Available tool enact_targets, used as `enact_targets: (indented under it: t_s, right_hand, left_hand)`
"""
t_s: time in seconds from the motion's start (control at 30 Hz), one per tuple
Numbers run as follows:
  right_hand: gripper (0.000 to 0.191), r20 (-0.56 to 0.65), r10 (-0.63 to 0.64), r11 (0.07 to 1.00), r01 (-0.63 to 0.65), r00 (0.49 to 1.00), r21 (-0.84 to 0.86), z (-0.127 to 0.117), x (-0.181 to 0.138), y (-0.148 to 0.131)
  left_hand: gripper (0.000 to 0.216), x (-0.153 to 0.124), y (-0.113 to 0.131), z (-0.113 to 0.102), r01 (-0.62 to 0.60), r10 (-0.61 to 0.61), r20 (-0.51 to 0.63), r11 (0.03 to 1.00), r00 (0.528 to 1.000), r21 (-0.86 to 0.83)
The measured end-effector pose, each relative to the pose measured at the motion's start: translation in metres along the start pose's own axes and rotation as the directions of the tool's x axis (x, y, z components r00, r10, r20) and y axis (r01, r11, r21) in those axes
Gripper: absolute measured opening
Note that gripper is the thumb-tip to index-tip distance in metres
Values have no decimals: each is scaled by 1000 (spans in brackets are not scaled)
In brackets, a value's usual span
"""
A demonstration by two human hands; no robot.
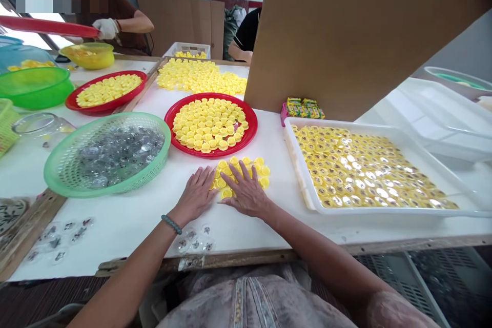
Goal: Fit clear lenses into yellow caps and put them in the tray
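- Yellow plastic caps [249,166] lie in a loose cluster on the white table [126,220], straight ahead of the person at 12 o'clock, just short of the red tray [211,155].
- Left hand [197,193]: flat, palm down, fingers spread, gripping nothing. Its fingertips touch the cluster's left edge, so the caps sit at about 1 o'clock from this hand.
- Right hand [248,196]: also flat and spread, holding nothing. Its fingers rest on top of the cluster's near half, and the remaining caps show at 12 to 1 o'clock beyond the fingertips.
- Risk, as I judge it: the caps are only pressed under open palms. A quick sweep could skate some sideways, flip them, or stack them on one another.
- Risk: the red tray's rim stands close at 12 o'clock. Caps pushed forward could jam against it rather than slide clear.
- Risk: the white tray [299,166] of filled caps sits near, at 3 o'clock. A stray cap knocked that way could strike its wall.
- Risk: clear blister pieces [196,243] lie at 6 o'clock under the left wrist, near the table edge. A forearm drawn back could drag them off.
- Green basket [65,179] at 9 o'clock stands well apart from both hands.
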State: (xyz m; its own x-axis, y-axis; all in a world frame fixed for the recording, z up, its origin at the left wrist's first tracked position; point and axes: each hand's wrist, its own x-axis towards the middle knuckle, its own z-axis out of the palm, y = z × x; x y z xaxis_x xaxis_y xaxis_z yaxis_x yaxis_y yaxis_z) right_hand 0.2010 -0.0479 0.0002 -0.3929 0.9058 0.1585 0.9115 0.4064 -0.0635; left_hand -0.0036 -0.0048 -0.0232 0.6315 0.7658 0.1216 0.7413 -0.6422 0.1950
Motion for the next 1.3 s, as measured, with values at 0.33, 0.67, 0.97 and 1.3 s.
enact_targets:
  t_s: [0.33,0.67,0.97,1.3]
  right_hand:
    - [64,-51,-70,994,74,996,78,-18,8,-19]
    - [31,111,-560,800,502,821,329,-29,-36,-55]
    - [16,164,-348,922,304,923,240,-32,-70,-26]
    - [23,217,367,242,-318,904,917,-31,-79,-6]
  left_hand:
    - [46,-12,-12,-33,57,-73,-177,994,981,-96]
    - [29,-30,20,-42,58,-149,-246,938,958,-341]
    - [24,-3,60,-27,-64,35,-118,965,992,-254]
    - [21,-12,83,-32,7,-190,-221,771,957,-637]
